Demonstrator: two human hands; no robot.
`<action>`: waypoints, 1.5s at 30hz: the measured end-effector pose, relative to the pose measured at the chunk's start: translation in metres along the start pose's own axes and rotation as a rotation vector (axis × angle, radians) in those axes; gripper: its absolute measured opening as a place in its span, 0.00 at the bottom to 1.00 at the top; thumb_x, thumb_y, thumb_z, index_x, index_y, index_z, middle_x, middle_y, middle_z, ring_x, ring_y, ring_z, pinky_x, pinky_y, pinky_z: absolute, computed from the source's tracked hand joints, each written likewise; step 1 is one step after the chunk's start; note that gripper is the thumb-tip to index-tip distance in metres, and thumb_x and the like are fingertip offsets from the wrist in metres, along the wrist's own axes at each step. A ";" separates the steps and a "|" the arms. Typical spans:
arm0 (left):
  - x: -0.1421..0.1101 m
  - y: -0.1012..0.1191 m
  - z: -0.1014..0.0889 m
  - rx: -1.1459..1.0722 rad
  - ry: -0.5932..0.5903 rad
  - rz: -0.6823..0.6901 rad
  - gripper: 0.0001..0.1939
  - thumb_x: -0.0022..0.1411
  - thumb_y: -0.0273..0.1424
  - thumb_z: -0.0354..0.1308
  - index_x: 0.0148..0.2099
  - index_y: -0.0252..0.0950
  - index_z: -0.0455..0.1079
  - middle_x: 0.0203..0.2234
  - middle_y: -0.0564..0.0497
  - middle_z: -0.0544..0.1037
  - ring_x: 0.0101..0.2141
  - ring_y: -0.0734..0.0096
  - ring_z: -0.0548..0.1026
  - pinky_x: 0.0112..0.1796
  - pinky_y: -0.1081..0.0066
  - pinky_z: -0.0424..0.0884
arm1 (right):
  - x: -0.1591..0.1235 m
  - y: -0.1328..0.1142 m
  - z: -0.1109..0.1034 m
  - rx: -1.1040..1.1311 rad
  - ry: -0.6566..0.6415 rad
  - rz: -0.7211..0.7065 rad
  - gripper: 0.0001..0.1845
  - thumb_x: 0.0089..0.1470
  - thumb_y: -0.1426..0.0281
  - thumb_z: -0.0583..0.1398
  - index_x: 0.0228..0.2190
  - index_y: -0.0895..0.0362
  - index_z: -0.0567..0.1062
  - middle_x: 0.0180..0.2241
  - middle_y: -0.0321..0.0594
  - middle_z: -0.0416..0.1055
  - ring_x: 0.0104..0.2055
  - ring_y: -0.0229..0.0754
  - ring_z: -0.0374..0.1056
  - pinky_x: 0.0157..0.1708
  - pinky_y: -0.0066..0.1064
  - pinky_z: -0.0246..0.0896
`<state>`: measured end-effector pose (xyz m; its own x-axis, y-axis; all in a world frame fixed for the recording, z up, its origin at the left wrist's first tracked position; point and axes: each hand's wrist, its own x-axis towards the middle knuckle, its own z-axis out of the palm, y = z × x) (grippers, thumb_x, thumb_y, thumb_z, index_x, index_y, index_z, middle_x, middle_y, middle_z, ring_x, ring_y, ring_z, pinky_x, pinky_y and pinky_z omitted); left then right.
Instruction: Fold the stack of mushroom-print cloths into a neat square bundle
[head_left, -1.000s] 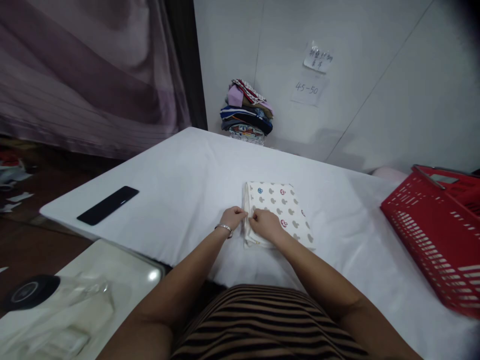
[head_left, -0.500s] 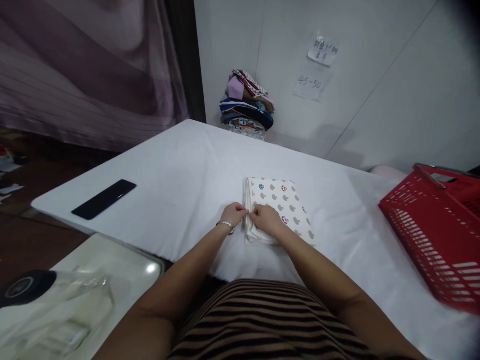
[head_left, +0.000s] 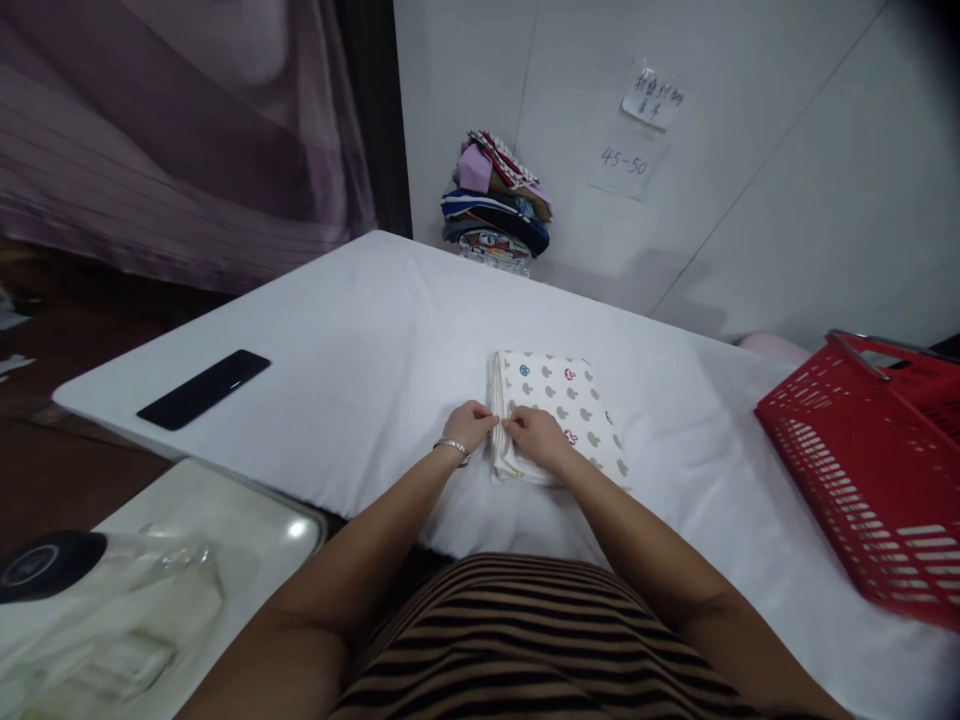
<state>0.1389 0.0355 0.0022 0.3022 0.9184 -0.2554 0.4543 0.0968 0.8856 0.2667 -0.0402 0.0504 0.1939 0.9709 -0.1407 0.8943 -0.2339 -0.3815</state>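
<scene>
On the white cloth-covered surface (head_left: pixel 322 330), I see folded, mushroom-print white fabric (head_left: pixel 562 397). Left hand (head_left: pixel 469 425) and right hand (head_left: pixel 541 438) pinch its left edge.

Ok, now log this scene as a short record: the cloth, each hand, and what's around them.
Patterned cloth: folded, lying on the white table
Left hand: pinching at the cloth's layered left edge
Right hand: beside it, fingertips at the same edge
Black flat object: table's left side
Red basket: table's right side
Fabric stack: beyond the far edge, near the wall
</scene>
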 end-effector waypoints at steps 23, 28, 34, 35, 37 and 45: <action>-0.009 0.002 -0.001 0.063 0.039 0.121 0.07 0.49 0.33 0.59 0.27 0.35 0.67 0.22 0.55 0.72 0.25 0.76 0.69 0.29 0.75 0.63 | 0.001 0.011 0.007 0.181 0.025 -0.040 0.10 0.54 0.68 0.55 0.25 0.57 0.74 0.23 0.35 0.71 0.28 0.35 0.63 0.27 0.24 0.49; -0.019 0.006 -0.001 0.059 -0.047 0.133 0.07 0.50 0.33 0.56 0.24 0.36 0.68 0.19 0.56 0.71 0.24 0.75 0.68 0.28 0.74 0.62 | -0.001 0.013 0.007 0.206 0.042 -0.055 0.10 0.53 0.68 0.55 0.25 0.57 0.74 0.23 0.35 0.70 0.28 0.36 0.63 0.28 0.25 0.50; -0.019 0.004 0.000 -0.007 -0.089 0.132 0.05 0.49 0.31 0.56 0.27 0.35 0.72 0.21 0.55 0.74 0.25 0.75 0.70 0.29 0.74 0.63 | -0.001 0.010 0.005 0.179 0.023 -0.011 0.10 0.52 0.68 0.55 0.27 0.56 0.75 0.25 0.36 0.72 0.30 0.36 0.64 0.29 0.25 0.50; -0.019 0.003 0.001 -0.017 -0.092 0.138 0.05 0.49 0.30 0.56 0.28 0.35 0.72 0.22 0.55 0.74 0.25 0.75 0.70 0.29 0.74 0.64 | -0.001 0.009 0.005 0.157 0.022 -0.003 0.10 0.52 0.68 0.55 0.27 0.56 0.75 0.26 0.37 0.72 0.30 0.37 0.64 0.29 0.25 0.50; -0.020 0.001 0.002 -0.019 -0.091 0.154 0.06 0.49 0.30 0.56 0.29 0.35 0.73 0.22 0.55 0.74 0.25 0.75 0.70 0.29 0.75 0.64 | -0.001 0.006 0.004 0.130 0.019 0.006 0.10 0.52 0.67 0.55 0.27 0.56 0.75 0.27 0.38 0.73 0.31 0.37 0.64 0.30 0.26 0.50; -0.027 -0.001 -0.001 -0.089 -0.114 0.121 0.09 0.49 0.28 0.56 0.32 0.36 0.76 0.22 0.55 0.76 0.26 0.74 0.71 0.30 0.75 0.66 | 0.001 0.005 0.005 0.146 -0.004 0.038 0.10 0.49 0.63 0.58 0.25 0.56 0.74 0.25 0.37 0.72 0.28 0.37 0.64 0.27 0.25 0.50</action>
<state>0.1293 0.0111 0.0093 0.4455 0.8765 -0.1824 0.3341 0.0262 0.9422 0.2692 -0.0401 0.0442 0.2245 0.9611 -0.1608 0.8179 -0.2756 -0.5050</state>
